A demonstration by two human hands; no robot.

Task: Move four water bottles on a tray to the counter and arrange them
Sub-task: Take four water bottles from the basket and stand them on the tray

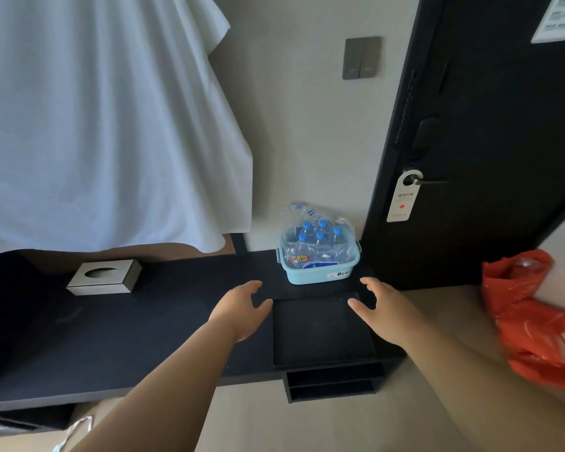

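Overhead, both hands hung spread above the black tray (320, 334), which lay flat on the dark counter (111, 337) and held nothing. Left of the tray, a metal tissue box (106, 277) sat on the counter, well apart from it, below a white cloth (95, 125) that covered the wall behind. The left hand (240, 308) reached in at the tray's left edge with fingers parted and curled, its thumb tip just over the rim; whether it touched the rim could not be told. It gripped nothing. The right hand (383, 308) mirrored it at the tray's far right corner, fingers splayed wide and empty, thumb over the tray's surface, contact again unclear. Behind the tray, close to its far edge, a light blue basket (318, 272) stood on the counter against the wall. Inside it the water bottles (320, 236) stood upright with blue caps, wrapped in crumpled clear plastic; five caps showed, and the wrap blurred the bottles' lower parts. Right of the tray, an orange plastic bag (532, 318) lay on the floor, cut off by the frame edge, beside a black door (490, 125) with a hanging tag (403, 200).
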